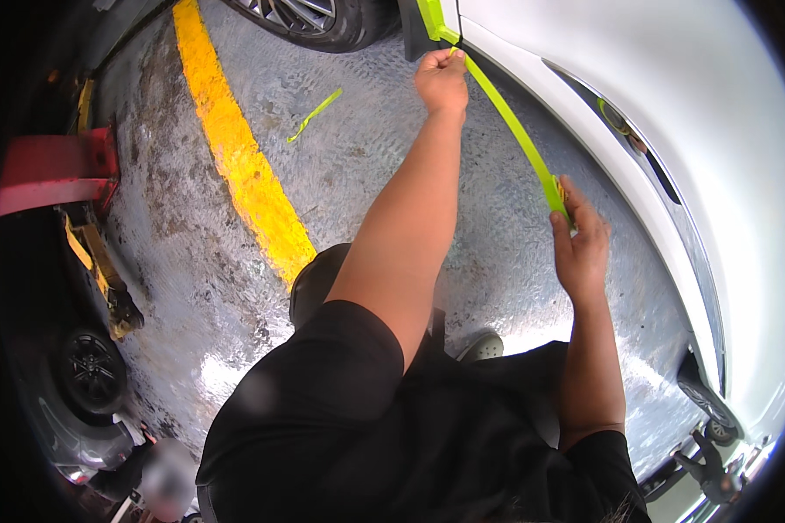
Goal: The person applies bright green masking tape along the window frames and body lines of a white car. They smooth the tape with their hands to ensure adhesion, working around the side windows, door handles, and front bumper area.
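A strip of bright yellow-green masking tape (516, 131) runs taut along the lower edge of a white car (689, 96). Its far end is pinched between the thumb and fingers of my left hand (442, 83), close to the car's lower edge behind the wheel. My right hand (583, 248) grips the tape roll (562, 193) nearer to me, beside the car's side; the fingers hide part of the roll. More green tape (431, 19) is stuck on the bodywork just beyond my left hand.
A twisted scrap of green tape (315, 115) lies on the grey floor (366, 166). A yellow painted line (240, 157) crosses the floor at left, near a red metal lift part (61, 170). The car's wheel (318, 22) is at the top; other people and a dark car (92, 370) appear lower down.
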Demonstrator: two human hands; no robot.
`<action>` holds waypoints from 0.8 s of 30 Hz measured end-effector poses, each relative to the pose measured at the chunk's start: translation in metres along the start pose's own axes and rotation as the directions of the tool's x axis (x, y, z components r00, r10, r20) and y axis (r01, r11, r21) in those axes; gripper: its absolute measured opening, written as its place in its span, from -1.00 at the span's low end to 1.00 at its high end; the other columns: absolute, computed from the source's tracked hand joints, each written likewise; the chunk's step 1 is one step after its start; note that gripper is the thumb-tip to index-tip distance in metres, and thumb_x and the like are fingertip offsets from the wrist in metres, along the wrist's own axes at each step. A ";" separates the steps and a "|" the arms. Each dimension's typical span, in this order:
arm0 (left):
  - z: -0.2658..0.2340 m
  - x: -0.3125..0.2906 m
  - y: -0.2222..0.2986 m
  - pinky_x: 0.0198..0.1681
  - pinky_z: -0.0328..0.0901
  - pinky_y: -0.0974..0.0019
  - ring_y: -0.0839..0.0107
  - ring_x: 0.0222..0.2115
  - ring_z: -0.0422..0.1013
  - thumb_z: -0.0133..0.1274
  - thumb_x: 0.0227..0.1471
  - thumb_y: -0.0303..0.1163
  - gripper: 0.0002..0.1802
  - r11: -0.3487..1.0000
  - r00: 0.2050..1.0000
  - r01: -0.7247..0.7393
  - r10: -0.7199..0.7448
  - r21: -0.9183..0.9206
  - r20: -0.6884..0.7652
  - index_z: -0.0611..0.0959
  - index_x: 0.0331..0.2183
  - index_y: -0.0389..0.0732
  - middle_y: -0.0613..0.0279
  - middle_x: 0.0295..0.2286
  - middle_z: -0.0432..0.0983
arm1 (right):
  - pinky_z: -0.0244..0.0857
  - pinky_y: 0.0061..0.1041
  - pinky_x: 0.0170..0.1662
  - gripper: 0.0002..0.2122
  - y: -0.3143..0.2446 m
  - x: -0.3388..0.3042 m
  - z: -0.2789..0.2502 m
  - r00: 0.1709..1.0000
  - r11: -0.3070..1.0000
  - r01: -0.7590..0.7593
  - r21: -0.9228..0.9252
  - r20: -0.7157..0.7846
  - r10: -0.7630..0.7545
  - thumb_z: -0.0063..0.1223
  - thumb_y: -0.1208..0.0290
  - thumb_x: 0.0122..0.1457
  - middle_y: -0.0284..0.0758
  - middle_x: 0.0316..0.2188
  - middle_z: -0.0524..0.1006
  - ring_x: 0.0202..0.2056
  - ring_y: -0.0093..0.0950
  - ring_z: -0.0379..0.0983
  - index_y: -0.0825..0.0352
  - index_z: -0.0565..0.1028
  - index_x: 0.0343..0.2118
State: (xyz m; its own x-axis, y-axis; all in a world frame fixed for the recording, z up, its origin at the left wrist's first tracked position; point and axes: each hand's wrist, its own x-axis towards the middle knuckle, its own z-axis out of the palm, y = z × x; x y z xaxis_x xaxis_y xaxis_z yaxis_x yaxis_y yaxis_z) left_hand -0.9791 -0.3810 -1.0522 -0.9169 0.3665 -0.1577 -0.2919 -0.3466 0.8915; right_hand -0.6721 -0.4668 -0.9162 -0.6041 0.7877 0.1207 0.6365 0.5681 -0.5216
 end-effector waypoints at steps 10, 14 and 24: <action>0.018 0.005 -0.005 -0.32 0.41 0.43 0.57 -0.44 0.44 0.32 0.20 -0.55 -0.88 0.994 0.996 -0.077 0.074 -0.079 -0.041 0.66 -0.30 -0.26 0.34 -0.41 0.55 | 0.16 -0.28 0.31 -0.57 -0.009 0.031 -0.033 0.998 0.992 -0.039 -0.123 -0.045 0.034 0.23 0.44 0.36 -0.21 0.04 0.70 0.07 -0.34 0.65 0.17 0.54 0.29; 0.013 0.004 -0.001 -0.29 0.35 0.45 0.58 -0.42 0.41 0.33 0.21 -0.52 -0.88 0.995 0.998 -0.063 0.062 -0.075 -0.012 0.66 -0.30 -0.22 0.38 -0.41 0.55 | 0.36 -0.25 0.24 -0.57 -0.012 0.032 -0.035 0.998 0.994 -0.046 -0.098 -0.046 0.041 0.25 0.51 0.34 -0.15 0.03 0.69 0.05 -0.28 0.67 0.22 0.54 0.27; 0.003 0.019 -0.001 -0.23 0.38 0.41 0.56 -0.36 0.45 0.34 0.22 -0.42 -0.87 0.986 0.991 -0.119 0.111 0.115 0.071 0.76 -0.23 -0.26 0.36 -0.35 0.64 | 0.47 -0.23 0.19 -0.54 -0.011 0.031 -0.041 0.995 0.995 -0.079 -0.064 -0.059 0.075 0.26 0.61 0.30 -0.10 0.02 0.67 0.04 -0.24 0.68 0.26 0.54 0.26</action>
State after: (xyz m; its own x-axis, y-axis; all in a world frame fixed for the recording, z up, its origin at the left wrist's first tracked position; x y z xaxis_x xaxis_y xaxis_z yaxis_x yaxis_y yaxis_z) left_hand -0.9959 -0.3715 -1.0545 -0.9221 0.3861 -0.0274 -0.1478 -0.2857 0.9469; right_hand -0.6781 -0.4393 -0.8722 -0.5254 0.8408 0.1308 0.7116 0.5184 -0.4741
